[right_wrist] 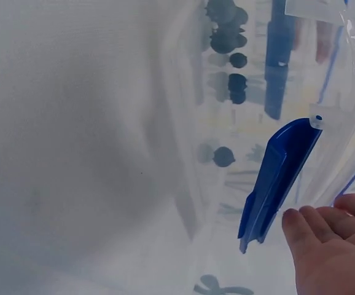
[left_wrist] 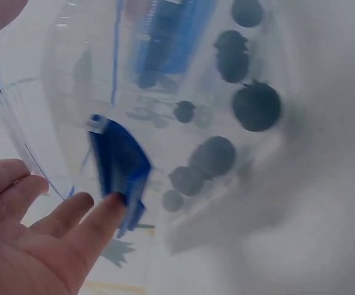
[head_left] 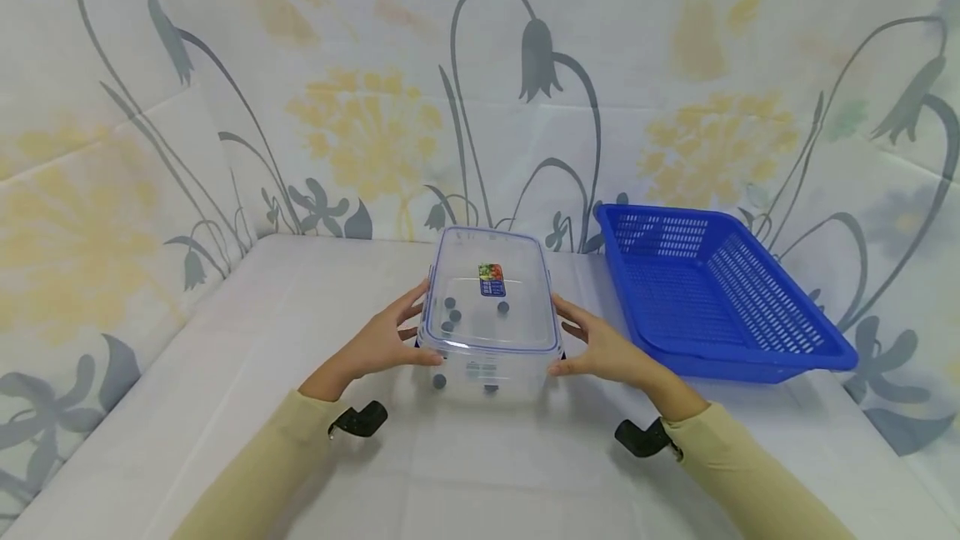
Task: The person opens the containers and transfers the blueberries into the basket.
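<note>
A clear plastic food box [head_left: 517,377] stands mid-table under a clear lid [head_left: 517,265] with a blue seal line and a printed label. Several dark round berries, like blueberries [left_wrist: 257,106], lie on its floor. My left hand [head_left: 384,342] is at the box's left side, thumb by the front corner; one fingertip touches a blue side latch [left_wrist: 123,161] that hangs outward. My right hand [head_left: 603,350] is at the right side, its fairly straight fingers close to the lid edge and another flared-out blue latch [right_wrist: 282,172]. Whether the lid is fully seated I cannot tell.
A blue slotted plastic basket [head_left: 667,290] stands on the right of the table, a little behind my right hand. The white cloth [head_left: 480,465] covers the table. Flower-patterned fabric [head_left: 360,23] hangs behind. Black wrist mounts [head_left: 362,419] stick out from both sleeves.
</note>
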`<state>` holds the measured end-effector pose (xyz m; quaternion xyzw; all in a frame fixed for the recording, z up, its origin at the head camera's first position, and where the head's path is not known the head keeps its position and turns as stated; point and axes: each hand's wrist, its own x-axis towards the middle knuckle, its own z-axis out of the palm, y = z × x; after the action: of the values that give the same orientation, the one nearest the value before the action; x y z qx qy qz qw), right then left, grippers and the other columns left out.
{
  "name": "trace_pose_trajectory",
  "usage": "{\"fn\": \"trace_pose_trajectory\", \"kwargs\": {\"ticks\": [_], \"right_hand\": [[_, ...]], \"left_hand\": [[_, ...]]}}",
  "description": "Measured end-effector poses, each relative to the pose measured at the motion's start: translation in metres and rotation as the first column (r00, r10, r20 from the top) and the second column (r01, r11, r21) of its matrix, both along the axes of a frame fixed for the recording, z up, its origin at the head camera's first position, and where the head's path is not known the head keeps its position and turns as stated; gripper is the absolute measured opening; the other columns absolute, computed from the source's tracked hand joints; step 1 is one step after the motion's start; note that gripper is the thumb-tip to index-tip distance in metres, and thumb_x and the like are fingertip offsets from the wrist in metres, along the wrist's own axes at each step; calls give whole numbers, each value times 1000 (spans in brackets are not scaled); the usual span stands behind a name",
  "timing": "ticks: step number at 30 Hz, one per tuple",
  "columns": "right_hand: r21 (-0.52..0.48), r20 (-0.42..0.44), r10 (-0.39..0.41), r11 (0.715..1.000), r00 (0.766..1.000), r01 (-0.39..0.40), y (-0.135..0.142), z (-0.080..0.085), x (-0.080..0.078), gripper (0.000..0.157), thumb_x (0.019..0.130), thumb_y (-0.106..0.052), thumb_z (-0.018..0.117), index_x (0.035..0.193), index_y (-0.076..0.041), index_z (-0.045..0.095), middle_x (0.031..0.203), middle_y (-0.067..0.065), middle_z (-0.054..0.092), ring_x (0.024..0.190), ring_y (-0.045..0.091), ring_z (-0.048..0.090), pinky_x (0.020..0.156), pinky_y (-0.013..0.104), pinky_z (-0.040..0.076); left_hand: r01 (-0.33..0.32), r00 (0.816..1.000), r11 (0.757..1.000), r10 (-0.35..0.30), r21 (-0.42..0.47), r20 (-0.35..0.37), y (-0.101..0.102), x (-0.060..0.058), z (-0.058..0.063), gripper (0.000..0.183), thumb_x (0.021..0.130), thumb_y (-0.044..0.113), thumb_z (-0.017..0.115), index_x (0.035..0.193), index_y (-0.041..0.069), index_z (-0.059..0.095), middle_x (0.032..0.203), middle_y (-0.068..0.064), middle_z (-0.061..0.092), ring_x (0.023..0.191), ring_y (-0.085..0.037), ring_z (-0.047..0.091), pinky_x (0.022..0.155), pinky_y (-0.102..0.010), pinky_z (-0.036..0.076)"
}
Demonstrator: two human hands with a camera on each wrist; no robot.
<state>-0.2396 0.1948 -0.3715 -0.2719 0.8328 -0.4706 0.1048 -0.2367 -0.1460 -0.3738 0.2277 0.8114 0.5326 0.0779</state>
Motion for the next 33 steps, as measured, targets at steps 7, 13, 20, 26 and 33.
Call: {"fn": "trace_pose_trajectory", "kwargs": {"ticks": [7,13,20,26,33], "right_hand": [[-67,-10,-9,998,1000,8,-5,15,1,104,72,-11,80,148,0,10,152,19,8,135,40,20,107,49,21],[-392,121,48,920,992,3,-14,27,1,101,74,-4,76,148,-2,6,154,12,3,139,29,9,105,28,25],[-621,164,63,782,984,53,-34,39,1,98,75,-1,74,147,1,8,144,22,22,130,29,29,101,22,34],[-567,203,1,815,979,117,-56,54,3,86,78,13,65,147,-1,15,126,15,36,103,21,43,84,19,44],[-569,286,-31,798,958,196,-87,54,2,78,79,19,58,144,1,20,112,10,42,90,14,48,78,19,48]], "left_hand": [[49,998,994,-45,99,-35,-3,-2,11,112,70,15,82,151,17,3,155,-3,2,138,-29,15,105,-46,28],[92,993,946,-111,312,43,-6,-2,19,115,71,1,78,150,19,-4,155,1,-2,137,-31,19,104,-41,28],[119,984,860,-170,496,60,-13,-6,31,107,78,-1,71,150,17,-7,155,2,-1,131,-28,33,98,-31,38],[-57,992,925,9,376,128,-34,-7,50,90,84,4,67,150,11,7,154,-3,11,109,-18,55,100,-39,36],[-146,982,952,107,270,152,-66,-5,59,77,84,4,65,147,6,21,138,-18,33,95,-16,60,90,-30,45]]}}
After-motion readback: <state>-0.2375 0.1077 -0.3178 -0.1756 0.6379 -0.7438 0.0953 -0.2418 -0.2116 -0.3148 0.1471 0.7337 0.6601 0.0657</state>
